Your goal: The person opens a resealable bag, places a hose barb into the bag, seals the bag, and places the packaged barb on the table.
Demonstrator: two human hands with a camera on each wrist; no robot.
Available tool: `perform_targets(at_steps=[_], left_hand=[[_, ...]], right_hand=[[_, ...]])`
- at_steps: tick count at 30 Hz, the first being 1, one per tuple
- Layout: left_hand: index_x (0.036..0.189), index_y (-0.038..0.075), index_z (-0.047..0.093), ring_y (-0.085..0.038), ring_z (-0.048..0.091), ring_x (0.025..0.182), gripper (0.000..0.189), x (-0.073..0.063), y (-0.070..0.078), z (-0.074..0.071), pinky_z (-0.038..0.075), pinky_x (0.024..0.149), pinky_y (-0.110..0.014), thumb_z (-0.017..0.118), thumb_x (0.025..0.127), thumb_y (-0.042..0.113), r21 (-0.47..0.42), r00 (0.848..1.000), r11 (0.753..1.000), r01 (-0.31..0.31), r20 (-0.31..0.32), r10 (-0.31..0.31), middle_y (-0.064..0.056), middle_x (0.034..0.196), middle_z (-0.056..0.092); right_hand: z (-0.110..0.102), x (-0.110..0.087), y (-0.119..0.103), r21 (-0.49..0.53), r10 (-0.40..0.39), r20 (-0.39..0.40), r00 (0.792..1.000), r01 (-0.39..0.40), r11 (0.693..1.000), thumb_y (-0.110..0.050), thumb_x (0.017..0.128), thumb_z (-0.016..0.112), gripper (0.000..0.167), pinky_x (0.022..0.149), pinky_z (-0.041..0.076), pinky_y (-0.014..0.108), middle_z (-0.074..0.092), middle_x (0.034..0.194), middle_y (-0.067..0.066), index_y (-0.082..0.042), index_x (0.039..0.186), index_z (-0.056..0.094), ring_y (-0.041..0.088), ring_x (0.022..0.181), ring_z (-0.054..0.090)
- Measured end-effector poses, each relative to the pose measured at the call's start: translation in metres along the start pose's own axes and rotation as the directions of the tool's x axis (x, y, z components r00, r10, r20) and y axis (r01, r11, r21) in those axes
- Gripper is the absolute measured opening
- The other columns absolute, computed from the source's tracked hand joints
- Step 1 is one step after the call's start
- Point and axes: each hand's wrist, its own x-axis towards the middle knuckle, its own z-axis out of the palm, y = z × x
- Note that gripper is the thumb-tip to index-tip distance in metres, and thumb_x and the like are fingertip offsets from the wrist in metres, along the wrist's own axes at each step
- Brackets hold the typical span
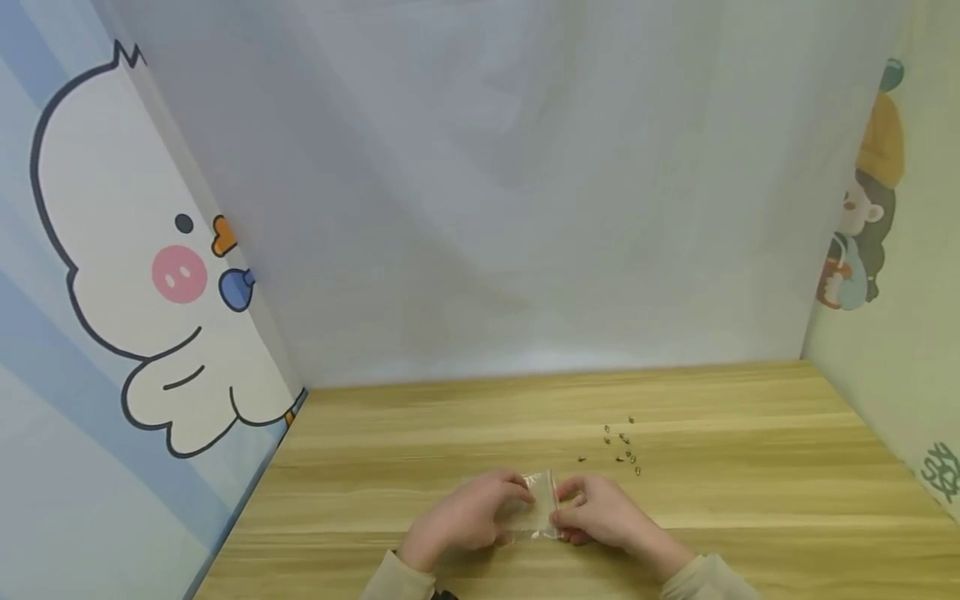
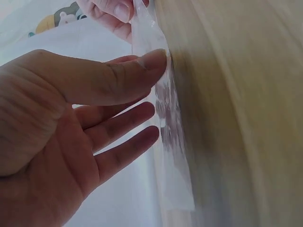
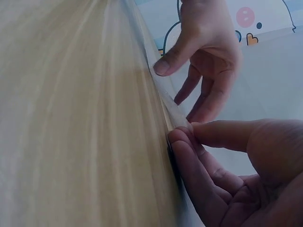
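A small clear zip-lock bag (image 1: 542,508) lies low over the wooden table, between both hands. My right hand (image 1: 600,512) pinches its right, zip-edge end between thumb and fingers; the right wrist view shows this pinch (image 3: 189,130) closely. My left hand (image 1: 472,512) is at the bag's left part. In the left wrist view the left thumb (image 2: 154,64) lies against the plastic film (image 2: 173,142), and the other fingers (image 2: 128,146) are spread and fairly straight beside it. Whether anything is inside the bag cannot be made out.
Several tiny metallic pieces (image 1: 628,454) lie scattered on the table (image 1: 360,467) beyond the right hand. A plain pale wall (image 1: 525,208) stands at the back, with cartoon-printed panels (image 1: 112,208) at the left and right sides.
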Motion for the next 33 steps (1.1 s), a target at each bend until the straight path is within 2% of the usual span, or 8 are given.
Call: perform_targets(at_steps=[4, 7, 11, 15, 18, 22, 28, 33], left_hand=[[0.128, 0.01, 0.075, -0.016, 0.063, 0.122, 0.048, 0.008, 0.004, -0.001, 0.051, 0.106, -0.034, 0.088, 0.083, 0.003, -0.07, 0.998, 0.997, 0.027, -0.06, -0.031, -0.001, 0.131, 0.069], [0.119, 0.006, 0.076, -0.014, 0.066, 0.104, 0.035, 0.018, 0.011, -0.002, 0.055, 0.091, -0.03, 0.085, 0.085, 0.001, -0.168, 0.989, 0.984, 0.066, -0.121, -0.087, -0.001, 0.111, 0.072], [0.106, 0.005, 0.075, -0.007, 0.058, 0.076, 0.023, 0.031, 0.018, 0.001, 0.051, 0.069, -0.025, 0.084, 0.085, -0.001, -0.301, 0.968, 0.945, 0.128, -0.169, -0.185, 0.004, 0.085, 0.064], [0.096, 0.004, 0.073, -0.005, 0.052, 0.068, 0.018, 0.038, 0.018, 0.01, 0.048, 0.063, -0.025, 0.083, 0.084, -0.005, -0.392, 0.953, 0.909, 0.14, -0.196, -0.231, 0.005, 0.076, 0.059], [0.092, 0.002, 0.071, -0.006, 0.053, 0.069, 0.019, 0.037, 0.013, 0.015, 0.049, 0.065, -0.025, 0.082, 0.081, -0.009, -0.453, 0.949, 0.881, 0.137, -0.194, -0.248, 0.002, 0.077, 0.06], [0.089, 0.001, 0.07, -0.007, 0.056, 0.072, 0.02, 0.035, 0.007, 0.019, 0.051, 0.069, -0.026, 0.081, 0.079, -0.013, -0.515, 0.953, 0.847, 0.134, -0.166, -0.252, 0.0, 0.079, 0.063], [0.089, 0.002, 0.071, -0.008, 0.058, 0.072, 0.021, 0.036, 0.001, 0.019, 0.052, 0.07, -0.026, 0.083, 0.078, -0.012, -0.536, 0.96, 0.83, 0.154, -0.116, -0.253, 0.001, 0.079, 0.064], [0.087, 0.003, 0.072, -0.006, 0.057, 0.07, 0.025, 0.037, 0.002, 0.02, 0.052, 0.069, -0.024, 0.086, 0.073, -0.013, -0.515, 0.966, 0.841, 0.165, -0.087, -0.242, 0.0, 0.077, 0.065]], right_hand=[[0.001, 0.001, 0.0, 0.01, 0.002, -0.004, 1.0, -0.002, 1.0, -0.002, 0.089, 0.08, 0.042, 0.066, 0.063, 0.039, 0.071, 0.084, 0.013, 0.015, 0.123, 0.062, 0.02, 0.069, 0.071], [0.0, 0.001, 0.001, 0.019, 0.004, -0.005, 1.0, -0.004, 1.0, -0.001, 0.089, 0.08, 0.042, 0.066, 0.063, 0.039, 0.072, 0.083, 0.013, 0.015, 0.123, 0.062, 0.02, 0.069, 0.071], [0.0, 0.001, 0.001, 0.023, 0.011, -0.009, 1.0, -0.01, 1.0, 0.0, 0.088, 0.08, 0.042, 0.065, 0.063, 0.038, 0.072, 0.082, 0.013, 0.015, 0.123, 0.062, 0.02, 0.068, 0.071], [-0.001, 0.0, 0.001, 0.012, 0.018, -0.021, 1.0, -0.017, 1.0, 0.0, 0.088, 0.08, 0.041, 0.064, 0.063, 0.038, 0.071, 0.081, 0.013, 0.012, 0.122, 0.062, 0.019, 0.066, 0.071], [-0.002, 0.001, 0.001, 0.02, 0.021, -0.016, 1.0, -0.02, 1.0, -0.002, 0.088, 0.08, 0.042, 0.064, 0.063, 0.039, 0.071, 0.082, 0.013, 0.011, 0.123, 0.061, 0.02, 0.067, 0.071], [-0.004, 0.001, 0.003, 0.062, 0.044, 0.022, 0.999, -0.045, 0.997, -0.006, 0.094, 0.074, 0.04, 0.066, 0.063, 0.038, 0.072, 0.085, 0.013, 0.011, 0.127, 0.06, 0.021, 0.071, 0.072], [-0.008, 0.004, 0.005, 0.09, 0.064, 0.053, 0.997, -0.068, 0.994, -0.007, 0.1, 0.067, 0.031, 0.066, 0.063, 0.035, 0.074, 0.086, 0.013, 0.01, 0.125, 0.062, 0.02, 0.071, 0.073], [-0.009, 0.005, 0.006, 0.088, 0.05, 0.069, 0.996, -0.056, 0.995, -0.005, 0.097, 0.07, 0.029, 0.065, 0.063, 0.035, 0.075, 0.083, 0.014, 0.011, 0.12, 0.064, 0.02, 0.07, 0.074]])
